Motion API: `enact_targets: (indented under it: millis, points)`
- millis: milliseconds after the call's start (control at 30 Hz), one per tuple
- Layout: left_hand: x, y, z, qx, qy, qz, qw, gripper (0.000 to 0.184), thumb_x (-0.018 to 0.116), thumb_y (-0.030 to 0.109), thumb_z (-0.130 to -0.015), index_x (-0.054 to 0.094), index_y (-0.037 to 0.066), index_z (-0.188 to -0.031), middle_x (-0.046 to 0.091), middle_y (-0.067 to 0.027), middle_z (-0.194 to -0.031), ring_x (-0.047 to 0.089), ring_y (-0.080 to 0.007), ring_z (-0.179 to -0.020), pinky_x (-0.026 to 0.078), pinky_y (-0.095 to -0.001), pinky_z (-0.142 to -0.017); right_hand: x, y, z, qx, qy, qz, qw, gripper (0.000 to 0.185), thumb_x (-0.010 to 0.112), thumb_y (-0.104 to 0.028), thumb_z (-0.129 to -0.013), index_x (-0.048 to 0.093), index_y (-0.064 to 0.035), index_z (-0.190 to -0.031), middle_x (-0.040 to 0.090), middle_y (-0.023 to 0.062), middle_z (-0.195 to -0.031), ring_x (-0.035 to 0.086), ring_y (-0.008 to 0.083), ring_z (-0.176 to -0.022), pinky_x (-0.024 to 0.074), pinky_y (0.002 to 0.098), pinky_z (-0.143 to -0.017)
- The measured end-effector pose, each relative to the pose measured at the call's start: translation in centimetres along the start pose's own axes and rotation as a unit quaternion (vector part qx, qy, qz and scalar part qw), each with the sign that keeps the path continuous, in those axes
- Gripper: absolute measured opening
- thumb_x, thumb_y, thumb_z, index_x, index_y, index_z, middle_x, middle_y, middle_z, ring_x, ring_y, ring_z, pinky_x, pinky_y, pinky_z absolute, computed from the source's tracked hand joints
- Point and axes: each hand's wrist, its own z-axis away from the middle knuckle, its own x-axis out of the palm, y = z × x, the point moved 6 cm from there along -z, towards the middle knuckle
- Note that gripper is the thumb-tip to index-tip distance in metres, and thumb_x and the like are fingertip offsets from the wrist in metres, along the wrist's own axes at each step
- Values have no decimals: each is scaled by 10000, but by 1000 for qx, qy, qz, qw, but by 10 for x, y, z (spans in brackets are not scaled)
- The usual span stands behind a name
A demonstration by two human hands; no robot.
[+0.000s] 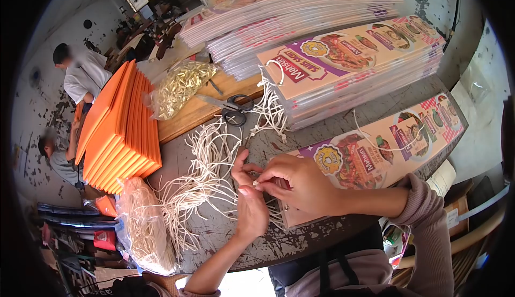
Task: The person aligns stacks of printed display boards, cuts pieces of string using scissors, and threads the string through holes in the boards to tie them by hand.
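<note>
Near the table's front edge my left hand (251, 203) and my right hand (295, 181) meet, fingertips pinched together on a small pale bit of string. Under my right hand lies a flat printed board (370, 157) in clear plastic, with a white cord looped over its surface. Loose white strings (201, 173) spread in a pile left of my hands. More knotted strings (271, 109) hang beside a tall stack of printed boards (348, 61). Black-handled scissors (234, 109) lie open behind my hands.
Orange folded sheets (115, 136) stand at the left. A clear bag of gold-coloured pieces (182, 88) rests behind them, and a bag of string (144, 222) lies at the front left. Another board stack (300, 18) is at the back. Two people (83, 77) are at the far left.
</note>
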Motion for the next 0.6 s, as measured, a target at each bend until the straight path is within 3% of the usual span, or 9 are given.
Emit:
enact_targets:
  millis: [67, 100, 133, 200, 233, 333, 467, 600]
  points:
    - [6, 2, -5, -65, -80, 68, 992, 869, -1, 664, -830, 306, -19, -1271, 442, -132, -1069, 454, -211, -999, 341, -337, -907, -2, -3, -2, -23, 9, 18, 1000, 89, 615, -64, -762, 570, -28, -830, 560, 123, -778, 564, 286, -716, 445, 358, -610]
    - [3, -9, -8, -83, -134, 166, 974, 583, 217, 470, -951, 361, -11, -1248, 472, -109, -1085, 466, -177, -1022, 348, -294, -904, -4, -4, -4, -23, 11, 20, 999, 89, 615, -64, -762, 570, -28, -830, 560, 123, -778, 564, 286, -716, 445, 358, -610]
    - [-4, -12, -12, -82, -135, 166, 973, 583, 217, 470, -951, 361, -11, -1248, 472, -109, -1085, 466, -177, -1022, 348, -294, -904, -6, -4, -6, -33, 17, 5, 999, 91, 614, -50, -771, 558, -26, -838, 553, 108, -780, 555, 255, -680, 431, 337, -585]
    - [-5, -12, -17, -37, -222, -2, 974, 333, 402, 134, -916, 409, -1, -1220, 502, -77, -1076, 477, -128, -1001, 358, -254, -885, -9, -4, -11, -45, 24, -8, 999, 96, 613, -37, -779, 546, -24, -847, 547, 94, -782, 546, 224, -643, 416, 316, -561]
    - [-4, -18, -15, -76, -243, 49, 966, 411, 451, -93, -790, 438, -2, -1191, 516, -50, -1065, 466, -93, -1016, 369, -231, -866, -8, -4, -12, -52, 16, -8, 998, 97, 602, -34, -788, 529, -18, -849, 538, 101, -782, 539, 229, -643, 414, 325, -560]
    - [-5, -11, -13, -78, -227, 108, 965, 385, 477, -110, -772, 468, -2, -1142, 527, -51, -1027, 479, -88, -987, 394, -244, -835, -3, -12, -18, -82, 2, -7, 997, 90, 576, -29, -805, 496, -13, -843, 519, 105, -778, 532, 235, -652, 411, 338, -568]
    - [-12, -7, -9, -77, -257, 80, 960, 387, 483, -130, -742, 483, -2, -1108, 528, -62, -1033, 487, -103, -988, 418, -266, -820, 6, -35, -26, -125, -19, -32, 992, 88, 549, -22, -817, 461, -19, -820, 487, 99, -762, 532, 239, -687, 405, 343, -591]
    - [-22, -34, 2, -157, -206, 59, 964, 353, 475, -113, -734, 497, -7, -1070, 533, -91, -1044, 502, -160, -1006, 434, -294, -821, 19, -50, -25, -162, -45, -61, 984, 117, 565, -26, -795, 454, -43, -831, 472, 92, -757, 519, 236, -689, 400, 330, -591]
